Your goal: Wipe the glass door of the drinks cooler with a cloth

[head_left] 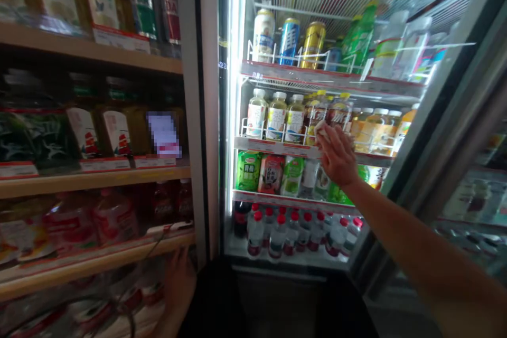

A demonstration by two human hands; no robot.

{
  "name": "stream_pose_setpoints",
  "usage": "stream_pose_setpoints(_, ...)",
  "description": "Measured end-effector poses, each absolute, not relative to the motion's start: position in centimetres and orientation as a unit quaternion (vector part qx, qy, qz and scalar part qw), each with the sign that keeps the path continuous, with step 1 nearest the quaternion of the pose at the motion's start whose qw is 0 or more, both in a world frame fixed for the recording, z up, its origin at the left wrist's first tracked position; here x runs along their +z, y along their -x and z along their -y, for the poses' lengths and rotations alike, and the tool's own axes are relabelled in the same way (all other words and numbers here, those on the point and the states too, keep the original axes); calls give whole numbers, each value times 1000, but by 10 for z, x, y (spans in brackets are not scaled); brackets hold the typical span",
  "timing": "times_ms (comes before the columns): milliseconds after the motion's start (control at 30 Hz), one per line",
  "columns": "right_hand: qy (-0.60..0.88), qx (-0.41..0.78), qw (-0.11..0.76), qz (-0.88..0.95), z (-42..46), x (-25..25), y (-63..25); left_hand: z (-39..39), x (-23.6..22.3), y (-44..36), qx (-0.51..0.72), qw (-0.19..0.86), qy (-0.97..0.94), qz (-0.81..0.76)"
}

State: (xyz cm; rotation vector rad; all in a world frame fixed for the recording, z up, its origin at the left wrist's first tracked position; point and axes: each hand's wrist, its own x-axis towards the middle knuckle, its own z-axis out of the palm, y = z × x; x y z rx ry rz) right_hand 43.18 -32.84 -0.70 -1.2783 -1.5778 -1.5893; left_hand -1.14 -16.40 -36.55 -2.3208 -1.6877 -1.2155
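My right hand point(338, 153) reaches into the lit fridge and presses a small white cloth point(319, 128) against the front of the middle wire rack point(269, 144). Just behind the fingers stand tea bottles with yellow caps point(318, 108). Paler bottles with white caps point(276, 116) are to the left of the hand. My left hand point(180, 277), dim and slightly blurred, rests at the edge of a low wooden shelf point(158, 250), its fingers loosely stretched upward and nothing seen in them.
Cans point(290, 41) and green bottles point(361, 37) fill the upper rack. Juice cartons point(271, 173) stand below, and red-capped bottles point(278, 235) on the fridge floor. A frame post point(212, 116) divides the fridge from the left shelves. A phone point(163, 133) with a blurred-out screen leans there.
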Motion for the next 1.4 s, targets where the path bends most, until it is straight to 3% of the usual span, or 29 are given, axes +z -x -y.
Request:
stream_pose_setpoints(100,473,-590,298,582,327,-27,-419,190,-349,-37,-482,64,772,409)
stream_pose_setpoints(233,488,-537,228,650,330,-61,-406,206,-233,-115,-572,156,776,216)
stream_pose_setpoints(367,485,-487,144,712,342,-60,-408,203,-116,-179,-640,199,715,199)
stream_pose_setpoints(467,503,-513,183,672,350,-45,-414,185,-86,-202,-641,194,714,206)
stream_pose_setpoints(567,537,-517,216,631,356,-45,-415,168,-89,-208,-608,165,746,217)
stream_pose_setpoints(767,546,-428,131,708,368,-63,-412,185,-116,-196,-537,91,796,264)
stream_pose_setpoints(933,537,-445,192,690,380,-80,-431,219,-227,-131,-410,0,871,272)
stream_pose_setpoints(1033,512,-445,213,703,388,-106,-446,223,-294,-67,-363,-41,827,427)
stream_pose_setpoints(1100,503,-420,219,723,392,-128,-448,212,-313,-30,-351,-43,783,512)
stream_pose_setpoints(1233,503,-358,255,744,400,-178,-419,164,-301,8,-343,-34,706,618)
stream_pose_setpoints(1400,607,-208,251,724,427,-259,-357,104,-268,28,-299,-61,718,626)
